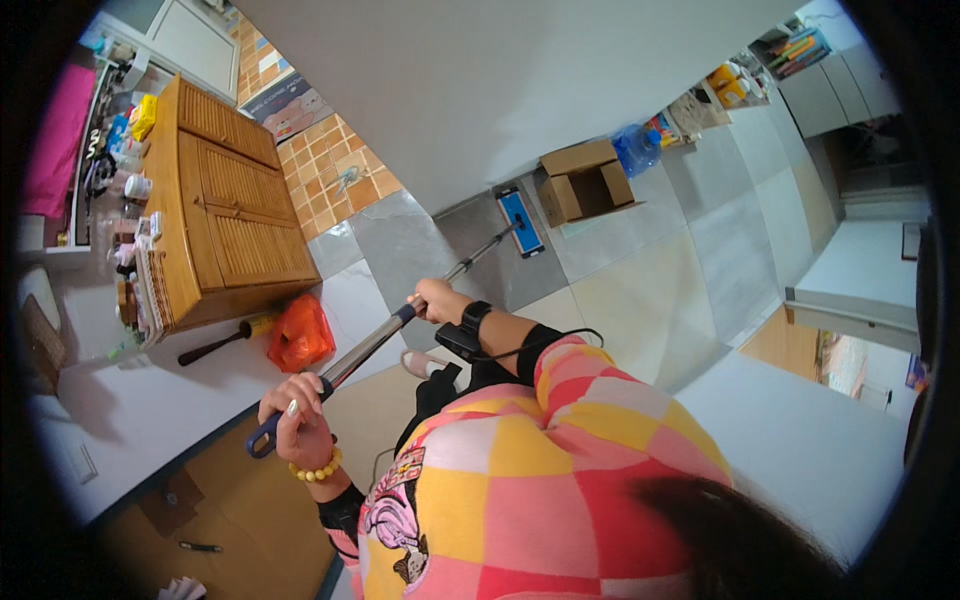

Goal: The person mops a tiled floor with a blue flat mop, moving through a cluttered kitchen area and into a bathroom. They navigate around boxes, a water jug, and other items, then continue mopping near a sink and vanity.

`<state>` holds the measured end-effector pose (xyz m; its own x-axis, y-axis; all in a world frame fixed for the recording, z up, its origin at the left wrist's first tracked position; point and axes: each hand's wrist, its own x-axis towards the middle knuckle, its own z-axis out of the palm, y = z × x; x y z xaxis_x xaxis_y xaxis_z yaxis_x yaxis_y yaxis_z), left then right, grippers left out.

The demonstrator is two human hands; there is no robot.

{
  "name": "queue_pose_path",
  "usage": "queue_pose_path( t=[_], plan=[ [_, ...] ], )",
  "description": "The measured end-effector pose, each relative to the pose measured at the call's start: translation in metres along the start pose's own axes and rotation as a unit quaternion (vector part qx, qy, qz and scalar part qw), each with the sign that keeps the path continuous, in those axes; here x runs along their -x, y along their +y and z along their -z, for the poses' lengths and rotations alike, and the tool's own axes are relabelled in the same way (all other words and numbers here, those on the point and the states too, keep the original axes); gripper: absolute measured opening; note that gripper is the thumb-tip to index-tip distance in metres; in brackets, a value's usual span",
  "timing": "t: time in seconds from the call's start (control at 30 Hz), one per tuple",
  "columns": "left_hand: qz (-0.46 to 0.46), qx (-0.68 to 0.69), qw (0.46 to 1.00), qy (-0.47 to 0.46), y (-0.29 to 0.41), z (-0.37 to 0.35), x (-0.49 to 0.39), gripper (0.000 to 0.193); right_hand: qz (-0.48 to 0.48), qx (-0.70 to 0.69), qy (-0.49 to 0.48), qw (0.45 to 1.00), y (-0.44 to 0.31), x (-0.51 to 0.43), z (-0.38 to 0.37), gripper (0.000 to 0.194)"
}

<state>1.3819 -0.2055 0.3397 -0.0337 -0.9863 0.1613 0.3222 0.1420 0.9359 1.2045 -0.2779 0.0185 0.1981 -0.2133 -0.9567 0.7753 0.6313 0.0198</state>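
Note:
A flat mop with a metal pole (367, 346) runs from my hands to its blue mop head (520, 223), which lies on a dark grey floor tile close to the white wall. My left hand (294, 420) is wrapped around the top of the pole, just above the dark blue end grip with its hanging loop (262, 439). Further down, my right hand (436, 301) grips the pole near a dark blue collar. A yellow bead bracelet (315, 469) circles my left wrist, and a black device (459, 341) is strapped to my right one.
An open cardboard box (589, 184) stands by the wall, beside a blue water bottle (637, 150). To the left are a wooden louvred cabinet (232, 195) and a red plastic bag (301, 334). A door edge (210, 420) borders the lower left. Past the wall corner lies orange tiled floor (337, 169).

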Motion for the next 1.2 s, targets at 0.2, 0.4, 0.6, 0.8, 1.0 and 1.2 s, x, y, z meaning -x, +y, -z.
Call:
queue_pose_path(
  t=[0.2,0.4,0.6,0.8,1.0,1.2],
  plan=[
    [-0.01,0.001,1.0,0.013,0.02,0.078,0.005,0.017,0.03,0.024,0.026,0.999,0.059,-0.013,-0.056,0.013],
    [-0.007,-0.019,0.999,-0.027,0.067,0.169,-0.006,0.018,0.03,-0.026,-0.005,0.999,0.14,-0.018,-0.132,0.007],
    [-0.008,-0.061,0.994,-0.089,0.122,0.237,-0.026,0.02,0.032,-0.081,-0.045,0.995,0.216,-0.023,-0.203,0.008],
    [-0.028,-0.117,0.982,-0.146,0.155,0.255,-0.038,0.021,0.022,-0.071,-0.132,0.988,0.245,-0.042,-0.26,0.007],
    [-0.059,-0.134,0.988,-0.055,0.145,0.266,-0.013,0.025,0.035,0.14,-0.225,0.964,0.246,-0.055,-0.284,0.006],
    [-0.095,-0.187,0.977,-0.047,0.17,0.301,0.069,0.031,0.024,0.229,-0.176,0.957,0.297,-0.013,-0.261,0.006]
  ],
)
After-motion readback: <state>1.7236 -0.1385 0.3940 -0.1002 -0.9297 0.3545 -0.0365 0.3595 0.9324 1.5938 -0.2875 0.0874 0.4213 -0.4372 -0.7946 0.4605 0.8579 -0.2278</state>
